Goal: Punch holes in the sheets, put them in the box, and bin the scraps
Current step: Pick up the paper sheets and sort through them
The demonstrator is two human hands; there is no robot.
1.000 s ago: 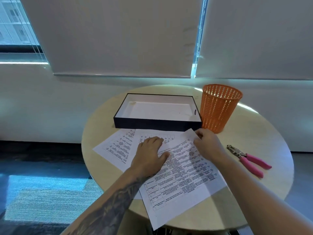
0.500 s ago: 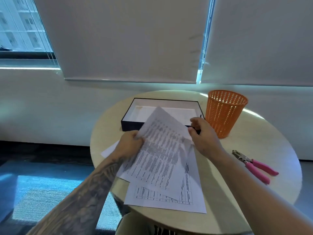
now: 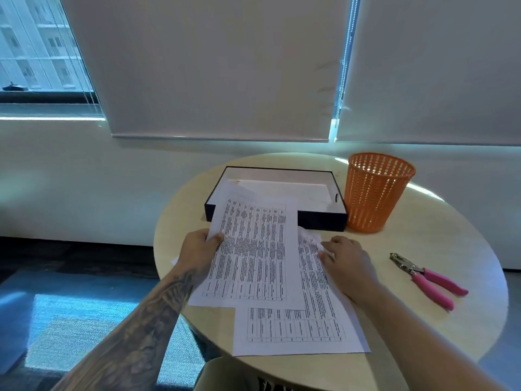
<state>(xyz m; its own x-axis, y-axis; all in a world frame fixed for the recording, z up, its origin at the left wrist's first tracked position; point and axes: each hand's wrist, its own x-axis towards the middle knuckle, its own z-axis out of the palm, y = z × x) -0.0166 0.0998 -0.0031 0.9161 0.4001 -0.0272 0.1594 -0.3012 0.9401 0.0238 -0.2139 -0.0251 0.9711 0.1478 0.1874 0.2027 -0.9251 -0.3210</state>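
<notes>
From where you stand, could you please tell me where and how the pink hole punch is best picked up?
Grip the hole punch round its two pink handles, coming down from above with the right hand, which is nearest. The punch lies flat on the table with its metal head pointing away and left, so the splayed handles face the near right side.

1. Tabletop (image 3: 408, 244): round and pale wood-coloured, set close to a white wall.
2. Box (image 3: 321, 221): black outside, white inside, open, on the far part of the tabletop.
3. Bin (image 3: 375, 198): orange mesh, upright, just beside the box's right end.
4. Hole punch (image 3: 428, 280): pink handles and a metal head, lying flat at the right, well apart from the bin.
5. Printed sheets (image 3: 293, 328): overlapping on the near part, close to the near edge.
</notes>
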